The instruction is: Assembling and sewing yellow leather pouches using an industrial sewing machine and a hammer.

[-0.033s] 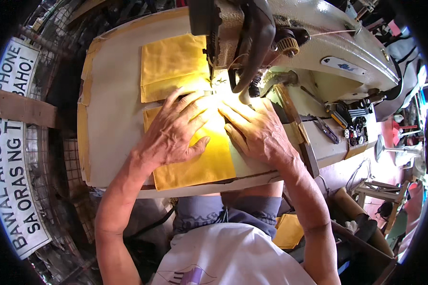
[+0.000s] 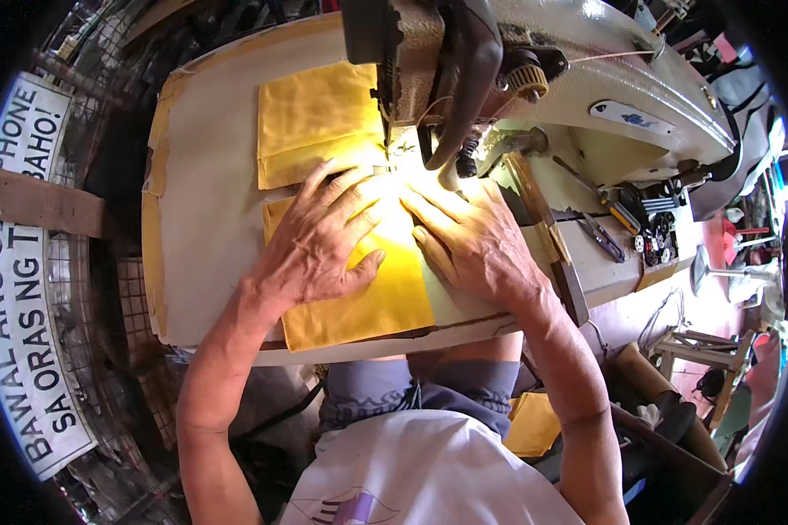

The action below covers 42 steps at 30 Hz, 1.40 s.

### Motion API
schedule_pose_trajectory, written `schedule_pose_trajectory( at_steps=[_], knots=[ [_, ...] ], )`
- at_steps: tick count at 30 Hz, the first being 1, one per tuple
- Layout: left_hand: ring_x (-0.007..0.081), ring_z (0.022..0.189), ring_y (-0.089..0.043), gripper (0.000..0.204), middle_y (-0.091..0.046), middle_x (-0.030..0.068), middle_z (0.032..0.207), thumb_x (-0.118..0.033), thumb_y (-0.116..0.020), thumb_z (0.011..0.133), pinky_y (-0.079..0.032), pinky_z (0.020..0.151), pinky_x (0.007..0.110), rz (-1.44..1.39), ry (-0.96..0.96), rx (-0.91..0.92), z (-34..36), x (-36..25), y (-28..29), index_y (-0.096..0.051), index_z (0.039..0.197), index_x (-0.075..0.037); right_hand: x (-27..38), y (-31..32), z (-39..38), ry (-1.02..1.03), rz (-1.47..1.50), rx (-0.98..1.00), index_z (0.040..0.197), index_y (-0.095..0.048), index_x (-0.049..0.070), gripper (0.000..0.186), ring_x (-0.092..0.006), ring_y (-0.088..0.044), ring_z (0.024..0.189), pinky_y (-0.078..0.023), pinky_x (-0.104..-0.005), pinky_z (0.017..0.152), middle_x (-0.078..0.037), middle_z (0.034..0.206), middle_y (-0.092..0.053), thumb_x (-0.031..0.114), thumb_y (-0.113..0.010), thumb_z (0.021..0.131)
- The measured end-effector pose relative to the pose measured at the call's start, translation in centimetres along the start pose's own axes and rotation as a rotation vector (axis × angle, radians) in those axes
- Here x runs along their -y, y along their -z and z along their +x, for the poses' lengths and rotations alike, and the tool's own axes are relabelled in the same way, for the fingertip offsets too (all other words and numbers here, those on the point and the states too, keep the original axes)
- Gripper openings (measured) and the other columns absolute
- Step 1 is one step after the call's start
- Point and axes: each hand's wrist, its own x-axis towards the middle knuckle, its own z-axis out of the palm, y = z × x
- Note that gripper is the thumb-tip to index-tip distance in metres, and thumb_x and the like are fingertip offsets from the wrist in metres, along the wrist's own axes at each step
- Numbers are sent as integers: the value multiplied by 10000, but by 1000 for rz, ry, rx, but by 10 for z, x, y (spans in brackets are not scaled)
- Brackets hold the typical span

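A yellow fabric piece (image 2: pixel 359 302) lies on the sewing machine's table under my hands. My left hand (image 2: pixel 324 232) rests flat on it, fingers spread and thumb out to the side. Close by, my right hand (image 2: pixel 473 232) is laid flat with its fingers stretched toward the needle area; its fingertips are washed out by the bright lamp glow. Just beyond my fingers stands the sewing machine (image 2: pixel 639 87), its needle and presser foot partly lost in glare. A second yellow piece (image 2: pixel 315 114), with a folded or seamed lower band, lies farther back on the left.
The pale worktable (image 2: pixel 206 210) has taped, worn edges. Right of my hand runs a wooden strip (image 2: pixel 543 223). Snips (image 2: pixel 602 238) and several bobbins (image 2: pixel 657 245) lie beyond it. More yellow material (image 2: pixel 532 424) is below the table by my leg. A wire grille (image 2: pixel 131 302) stands at left.
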Motion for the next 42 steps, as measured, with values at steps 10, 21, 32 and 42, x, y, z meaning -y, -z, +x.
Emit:
schedule_pose_trajectory(
  at_steps=[10,21,32,42],
  knots=[
    [301,1289,-464,466,-552,163,1312,-295,-592,820,-263,1142,524,31,15,11,1,6,-8,-621,1181,-3,1,3,-4,-11,20,-3,1264,-602,55,425,-288,-542,1079,-419,-417,919,-95,1315,-586,159,-639,854],
    [286,1282,-477,439,-560,151,1296,-302,-580,818,-247,1154,535,30,50,-2,3,12,-5,-629,1143,-11,-121,77,-150,-658,-393,-591,1370,-529,48,378,-300,-520,1255,-385,-400,1057,-157,1354,-562,135,-518,1003],
    [276,1282,-475,399,-561,134,1291,-293,-585,821,-255,1153,536,55,12,20,-1,17,-1,-647,1118,-34,-127,53,-162,-558,-417,-634,1237,-631,0,292,-265,-565,1210,-419,-373,1026,-133,1278,-627,82,-495,992],
    [277,1288,-469,411,-551,138,1313,-279,-593,808,-242,1161,530,25,9,17,0,13,-1,-646,1126,-23,-126,56,-163,-610,-478,-632,1226,-656,39,294,-259,-572,1208,-398,-380,1039,-102,1315,-615,168,-516,1002]
  ],
)
